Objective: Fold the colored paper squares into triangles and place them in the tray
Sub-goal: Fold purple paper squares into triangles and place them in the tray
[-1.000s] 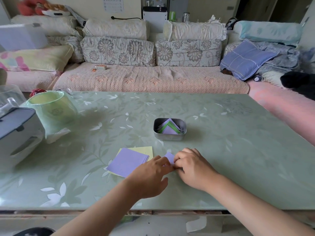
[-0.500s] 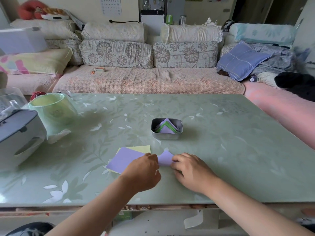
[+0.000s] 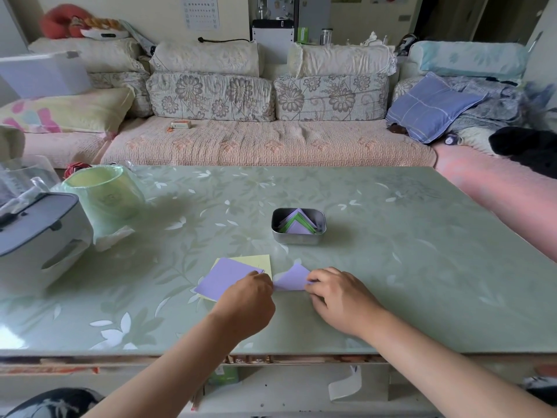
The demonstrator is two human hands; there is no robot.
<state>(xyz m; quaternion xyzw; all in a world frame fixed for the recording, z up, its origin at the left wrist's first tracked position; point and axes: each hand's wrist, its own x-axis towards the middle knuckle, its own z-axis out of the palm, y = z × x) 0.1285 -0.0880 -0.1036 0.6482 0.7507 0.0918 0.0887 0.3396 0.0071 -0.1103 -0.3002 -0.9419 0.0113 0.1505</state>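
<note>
A purple paper folded into a triangle (image 3: 293, 278) lies on the table near its front edge, point away from me. My left hand (image 3: 245, 300) pinches its left corner and my right hand (image 3: 337, 295) pinches its right corner. Just left of it sits a small stack of flat paper squares (image 3: 224, 277), purple on top with yellow underneath; my left hand covers its near right corner. Beyond the triangle stands a small metal tray (image 3: 298, 238) holding several folded purple and green triangles.
A pale green bin (image 3: 104, 196) with a plastic liner and a grey-white appliance (image 3: 36, 233) stand at the table's left. A sofa with cushions runs behind the green glass-topped table (image 3: 422, 267). The table's front edge lies under my forearms.
The hands have slid apart along the fold, the left one leftwards, and more of the purple triangle shows between them. The camera has tilted slightly.
</note>
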